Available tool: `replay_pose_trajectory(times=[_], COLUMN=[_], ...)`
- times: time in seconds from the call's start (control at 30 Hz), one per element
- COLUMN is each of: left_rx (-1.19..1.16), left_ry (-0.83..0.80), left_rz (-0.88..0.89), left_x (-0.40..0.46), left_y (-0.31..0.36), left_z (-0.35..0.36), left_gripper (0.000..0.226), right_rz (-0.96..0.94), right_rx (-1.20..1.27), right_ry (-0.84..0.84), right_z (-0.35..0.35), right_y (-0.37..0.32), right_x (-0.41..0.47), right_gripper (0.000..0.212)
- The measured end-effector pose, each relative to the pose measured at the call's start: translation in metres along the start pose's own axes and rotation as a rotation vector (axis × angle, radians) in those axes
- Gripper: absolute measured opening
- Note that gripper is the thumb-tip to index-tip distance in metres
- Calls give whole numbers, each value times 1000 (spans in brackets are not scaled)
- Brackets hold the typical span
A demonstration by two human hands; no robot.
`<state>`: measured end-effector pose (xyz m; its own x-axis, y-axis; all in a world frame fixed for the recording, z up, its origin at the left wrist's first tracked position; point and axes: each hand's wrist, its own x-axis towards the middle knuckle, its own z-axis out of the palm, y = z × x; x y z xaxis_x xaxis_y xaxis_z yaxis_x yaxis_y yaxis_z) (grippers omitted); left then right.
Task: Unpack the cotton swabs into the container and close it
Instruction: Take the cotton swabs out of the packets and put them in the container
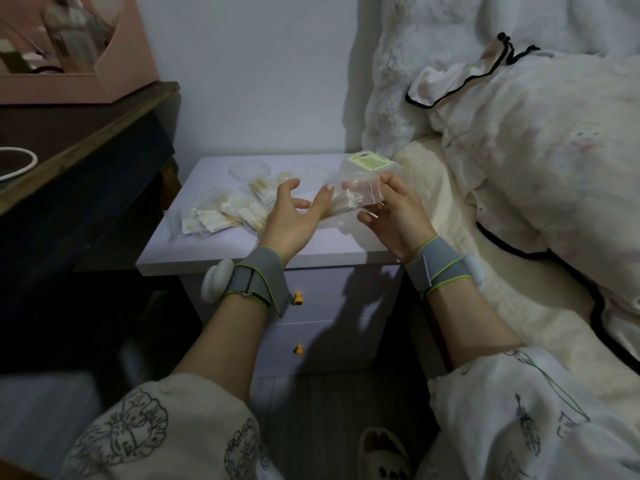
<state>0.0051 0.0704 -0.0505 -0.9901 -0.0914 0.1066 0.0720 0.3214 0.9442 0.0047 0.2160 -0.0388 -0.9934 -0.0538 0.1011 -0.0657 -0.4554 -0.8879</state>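
Dimly lit, white nightstand point(242, 252) sits between bed point(467, 209) and desk point(86, 150).

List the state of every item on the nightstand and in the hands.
Clear plastic swab bag: held up, swabs inside.
Right hand: gripping the bag.
Left hand: open, empty.
Small swab packets: lying unopened.
Clear round container: on nightstand, swabs not yet inside.

Nightstand point(242, 251) pale lilac, knobs point(297, 298) orange-yellow. Cotton swabs point(221, 216) white-tipped on tan sticks — bag label point(367, 161) yellow-green. Wrist straps point(256, 289) grey, lime-edged. Sleeves point(145, 434) cream — black line drawings.
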Motion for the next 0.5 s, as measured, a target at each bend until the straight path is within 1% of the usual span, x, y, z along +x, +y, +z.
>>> replay_pose_trajectory(times=[0.07,0.13,0.17,0.2,0.3,0.4,0.5], left_rx=[-18,-179,-276,-325,-279,-254,-249], left_ry=[-4,-45,-64,-67,-23,-4,34], left_rz=[-35,-77,-81,-70,0,36,55], left_x=[3,4,4,5,9,8,8], left_y=[-2,-2,-1,-1,-5,-6,-6], left_z=[0,1,1,0,-1,0,-2], left_gripper=[70,69,65,59,35,21,11], right_rz=[2,8,10,13,22,-7,-59], right_rx=[34,29,11,-13,-71,-107,-296], right_ry=[-35,-48,-41,-30,24,70,98], right_z=[-1,-1,-2,-3,-5,-6,-9], right_y=[-1,-1,0,0,3,5,8], right_x=[0,0,1,1,3,4,5], right_gripper=[30,29,28,27,26,31,31])
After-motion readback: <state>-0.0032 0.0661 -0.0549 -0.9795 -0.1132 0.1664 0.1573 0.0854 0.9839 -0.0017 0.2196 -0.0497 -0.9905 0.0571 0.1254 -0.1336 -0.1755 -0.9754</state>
